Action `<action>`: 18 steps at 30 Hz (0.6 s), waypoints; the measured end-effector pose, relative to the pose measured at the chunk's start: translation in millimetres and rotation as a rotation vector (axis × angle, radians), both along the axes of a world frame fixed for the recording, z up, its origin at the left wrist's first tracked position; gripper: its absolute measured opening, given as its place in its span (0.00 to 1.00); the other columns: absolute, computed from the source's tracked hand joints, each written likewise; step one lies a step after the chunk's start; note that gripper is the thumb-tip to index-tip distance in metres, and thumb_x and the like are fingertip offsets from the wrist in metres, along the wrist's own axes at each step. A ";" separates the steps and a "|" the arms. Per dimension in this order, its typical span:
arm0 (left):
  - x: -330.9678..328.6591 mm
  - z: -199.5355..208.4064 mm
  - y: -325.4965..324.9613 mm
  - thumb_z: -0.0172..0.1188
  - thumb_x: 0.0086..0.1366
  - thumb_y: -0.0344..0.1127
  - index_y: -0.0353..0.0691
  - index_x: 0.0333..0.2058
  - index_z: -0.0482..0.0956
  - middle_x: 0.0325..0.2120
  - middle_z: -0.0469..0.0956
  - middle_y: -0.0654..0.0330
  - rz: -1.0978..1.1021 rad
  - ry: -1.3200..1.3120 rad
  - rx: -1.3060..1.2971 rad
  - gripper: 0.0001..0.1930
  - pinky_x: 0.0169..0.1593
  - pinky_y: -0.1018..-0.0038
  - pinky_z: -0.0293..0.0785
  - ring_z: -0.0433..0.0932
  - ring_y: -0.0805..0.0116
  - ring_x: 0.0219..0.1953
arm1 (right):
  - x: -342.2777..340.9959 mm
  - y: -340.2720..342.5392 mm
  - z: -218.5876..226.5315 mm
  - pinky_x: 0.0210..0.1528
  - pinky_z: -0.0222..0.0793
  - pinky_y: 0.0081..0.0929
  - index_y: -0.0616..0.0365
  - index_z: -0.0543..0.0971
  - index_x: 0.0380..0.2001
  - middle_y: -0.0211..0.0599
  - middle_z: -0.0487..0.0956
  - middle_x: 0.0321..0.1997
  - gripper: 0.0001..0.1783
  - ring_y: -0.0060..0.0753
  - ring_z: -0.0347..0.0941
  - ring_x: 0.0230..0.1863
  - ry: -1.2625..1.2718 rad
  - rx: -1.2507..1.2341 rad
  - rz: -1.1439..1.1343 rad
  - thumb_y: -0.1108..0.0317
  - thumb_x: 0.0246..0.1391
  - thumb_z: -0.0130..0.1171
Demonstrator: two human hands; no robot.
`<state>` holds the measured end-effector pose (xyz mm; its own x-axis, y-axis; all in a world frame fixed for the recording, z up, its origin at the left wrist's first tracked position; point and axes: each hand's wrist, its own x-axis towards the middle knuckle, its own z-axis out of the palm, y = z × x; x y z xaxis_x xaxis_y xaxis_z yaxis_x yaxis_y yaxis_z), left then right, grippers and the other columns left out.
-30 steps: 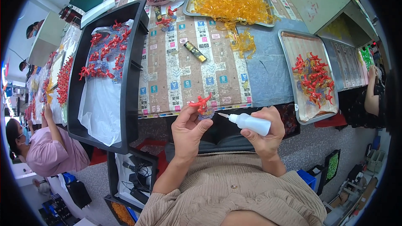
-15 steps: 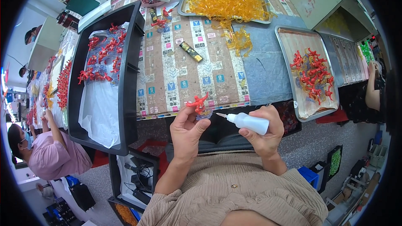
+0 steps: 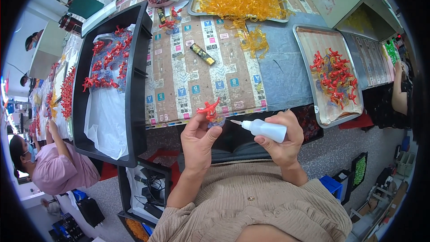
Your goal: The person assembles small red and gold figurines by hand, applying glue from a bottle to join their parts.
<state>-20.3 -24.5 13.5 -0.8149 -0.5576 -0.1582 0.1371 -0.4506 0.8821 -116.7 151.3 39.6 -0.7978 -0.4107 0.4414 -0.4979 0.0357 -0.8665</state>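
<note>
Between the fingertips of my left hand (image 3: 198, 141) is a small red figurine (image 3: 209, 110) on a clear bluish base, held just past the table's near edge. My right hand (image 3: 284, 139) is wrapped round a white squeeze bottle (image 3: 264, 129) lying nearly level, its thin nozzle pointing left at the base. A small gap seems to separate the nozzle tip from the base. Whether any liquid is coming out is too small to see. On the table beyond my hands lies a black and gold cylinder (image 3: 203, 54).
At left stands a black bin (image 3: 134, 80) with red figurines on white sheeting. A metal tray (image 3: 307, 58) of similar figurines sits at right. Yellow translucent pieces (image 3: 242, 0) heap on a far tray and spill over its edge. A person in pink (image 3: 65, 166) works at far left.
Both hands stay in nearly the same place. The figurine and the bottle have shifted only slightly, with the nozzle a little farther from the base.
</note>
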 end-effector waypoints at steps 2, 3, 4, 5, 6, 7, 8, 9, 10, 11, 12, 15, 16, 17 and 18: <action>0.8 0.0 -0.5 0.68 0.56 0.29 0.33 0.50 0.72 0.44 0.76 0.57 -0.003 0.008 0.005 0.24 0.53 0.66 0.76 0.76 0.67 0.46 | 0.8 0.1 0.5 0.33 0.65 0.24 0.59 0.79 0.37 0.34 0.78 0.31 0.23 0.28 0.69 0.30 -0.004 0.004 0.001 0.66 0.36 0.77; 0.9 -0.1 -0.5 0.68 0.56 0.29 0.33 0.50 0.72 0.44 0.76 0.57 -0.003 0.002 0.005 0.24 0.53 0.66 0.76 0.76 0.67 0.46 | 1.0 0.2 0.9 0.33 0.65 0.24 0.59 0.79 0.37 0.34 0.79 0.31 0.23 0.28 0.69 0.30 -0.005 0.009 0.003 0.66 0.36 0.77; 1.2 -0.3 -0.5 0.68 0.56 0.29 0.33 0.50 0.72 0.43 0.76 0.57 -0.002 -0.004 0.006 0.24 0.53 0.65 0.77 0.76 0.68 0.46 | 1.0 0.3 0.4 0.33 0.65 0.24 0.59 0.79 0.37 0.34 0.79 0.31 0.23 0.28 0.69 0.30 -0.006 0.009 0.003 0.66 0.36 0.77; 1.5 -0.3 -0.6 0.68 0.56 0.29 0.33 0.50 0.72 0.43 0.76 0.57 -0.002 -0.005 0.006 0.24 0.53 0.65 0.77 0.76 0.68 0.46 | 1.1 0.4 -0.6 0.33 0.65 0.24 0.59 0.79 0.37 0.34 0.79 0.32 0.23 0.28 0.69 0.30 -0.002 0.007 -0.006 0.66 0.36 0.77; 1.6 -0.4 -0.6 0.68 0.56 0.29 0.33 0.50 0.72 0.43 0.76 0.57 -0.005 0.000 0.015 0.24 0.53 0.65 0.77 0.77 0.67 0.46 | 0.9 0.4 -1.3 0.33 0.65 0.24 0.60 0.79 0.37 0.35 0.79 0.32 0.23 0.28 0.69 0.30 0.002 0.004 -0.014 0.66 0.36 0.77; 1.7 -0.5 -0.7 0.68 0.56 0.30 0.33 0.50 0.72 0.43 0.76 0.57 -0.007 0.005 0.023 0.23 0.53 0.65 0.77 0.77 0.67 0.46 | 0.9 0.3 -1.4 0.33 0.65 0.24 0.60 0.79 0.37 0.35 0.79 0.32 0.23 0.28 0.69 0.30 0.001 0.004 -0.014 0.66 0.36 0.77; 1.5 0.3 -0.8 0.68 0.56 0.30 0.33 0.50 0.72 0.43 0.76 0.57 -0.006 0.003 0.023 0.23 0.53 0.65 0.77 0.77 0.67 0.46 | 1.1 0.1 -1.6 0.34 0.65 0.24 0.60 0.79 0.37 0.35 0.79 0.32 0.23 0.28 0.69 0.30 -0.003 -0.007 -0.015 0.66 0.36 0.77; 0.5 1.3 -0.4 0.68 0.56 0.30 0.32 0.50 0.72 0.43 0.76 0.57 -0.022 -0.001 0.064 0.23 0.52 0.65 0.77 0.77 0.66 0.45 | 1.0 0.4 -1.8 0.34 0.65 0.24 0.60 0.79 0.37 0.35 0.79 0.32 0.23 0.28 0.69 0.30 -0.006 -0.017 -0.018 0.66 0.36 0.77; -0.2 1.9 0.1 0.68 0.56 0.31 0.32 0.49 0.72 0.42 0.76 0.56 -0.037 -0.006 0.105 0.23 0.52 0.65 0.78 0.78 0.66 0.44 | 1.0 0.5 -1.8 0.34 0.65 0.24 0.60 0.79 0.37 0.35 0.79 0.32 0.23 0.28 0.69 0.30 -0.007 -0.017 -0.018 0.66 0.36 0.77; -0.2 1.8 0.7 0.68 0.56 0.31 0.32 0.49 0.72 0.42 0.76 0.56 -0.037 -0.007 0.105 0.23 0.52 0.65 0.78 0.78 0.66 0.44 | 1.1 0.5 -1.5 0.34 0.65 0.24 0.59 0.79 0.37 0.34 0.79 0.32 0.23 0.28 0.69 0.30 -0.012 -0.020 -0.016 0.66 0.36 0.77; 0.4 1.9 0.8 0.68 0.56 0.29 0.30 0.49 0.72 0.42 0.77 0.55 -0.041 -0.012 0.142 0.23 0.51 0.67 0.78 0.78 0.66 0.44 | 1.5 -0.1 -1.2 0.33 0.65 0.24 0.59 0.79 0.37 0.34 0.79 0.32 0.23 0.28 0.69 0.30 -0.015 -0.023 -0.013 0.66 0.36 0.77; 0.4 0.9 2.5 0.68 0.56 0.27 0.28 0.48 0.72 0.41 0.77 0.55 -0.058 -0.023 0.180 0.22 0.49 0.68 0.79 0.78 0.67 0.44 | 2.9 -0.4 -1.6 0.33 0.65 0.24 0.59 0.79 0.37 0.34 0.79 0.32 0.23 0.28 0.69 0.31 -0.029 -0.023 0.003 0.66 0.36 0.77; 0.1 0.3 3.0 0.68 0.56 0.28 0.28 0.48 0.72 0.40 0.77 0.55 -0.072 -0.029 0.182 0.22 0.49 0.69 0.79 0.78 0.67 0.43 | 2.9 -0.9 -2.1 0.33 0.65 0.24 0.59 0.79 0.37 0.34 0.79 0.32 0.23 0.28 0.69 0.31 -0.030 -0.024 0.004 0.66 0.36 0.77; -0.1 -0.1 2.9 0.68 0.56 0.28 0.28 0.48 0.72 0.40 0.77 0.55 -0.071 -0.030 0.182 0.22 0.49 0.69 0.79 0.78 0.67 0.43 | 3.1 -1.7 -2.5 0.34 0.65 0.24 0.59 0.79 0.37 0.34 0.79 0.32 0.23 0.28 0.69 0.31 -0.029 -0.023 0.008 0.67 0.36 0.77; -0.2 0.6 2.8 0.68 0.56 0.28 0.29 0.47 0.73 0.39 0.77 0.55 -0.085 -0.054 0.183 0.21 0.48 0.70 0.80 0.79 0.67 0.42 | 3.4 -2.5 -1.9 0.34 0.65 0.24 0.59 0.79 0.37 0.35 0.78 0.33 0.23 0.28 0.69 0.31 -0.027 -0.022 0.012 0.67 0.35 0.77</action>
<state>-20.5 -21.7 14.1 -0.8453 -0.4450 -0.2958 0.0461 -0.6123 0.7893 -113.4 148.8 37.7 -0.8044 -0.4108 0.4292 -0.4747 0.0101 -0.8801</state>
